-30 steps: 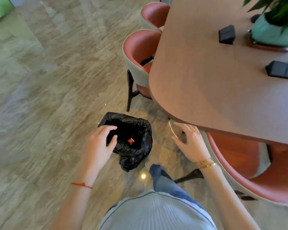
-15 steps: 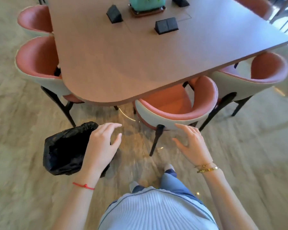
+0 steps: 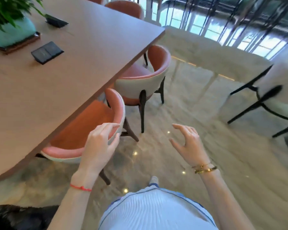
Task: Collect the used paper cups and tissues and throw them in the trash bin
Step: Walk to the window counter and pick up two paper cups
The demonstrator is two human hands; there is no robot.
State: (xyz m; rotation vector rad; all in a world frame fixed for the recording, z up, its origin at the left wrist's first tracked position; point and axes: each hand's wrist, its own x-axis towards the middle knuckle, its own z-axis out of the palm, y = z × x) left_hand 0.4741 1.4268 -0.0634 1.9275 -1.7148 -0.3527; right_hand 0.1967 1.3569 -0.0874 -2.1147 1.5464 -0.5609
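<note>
Both hands empty, fingers spread: left hand (image 3: 98, 146), right hand (image 3: 189, 145). Black trash bag (image 3: 20, 216) at seven o'clock, contents hidden.

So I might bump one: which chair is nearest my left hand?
The pink chair right behind your left hand; the other pink chair sits farther along the table.

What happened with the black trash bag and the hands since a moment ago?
The person turned away to the right. The black trash bag, which sat right under the left hand, has slid to the bottom left corner of the view, behind that arm. More of the table and other chairs came into sight. Both the left hand and the right hand stayed empty, fingers loosely open. No cups or tissues show.
</note>
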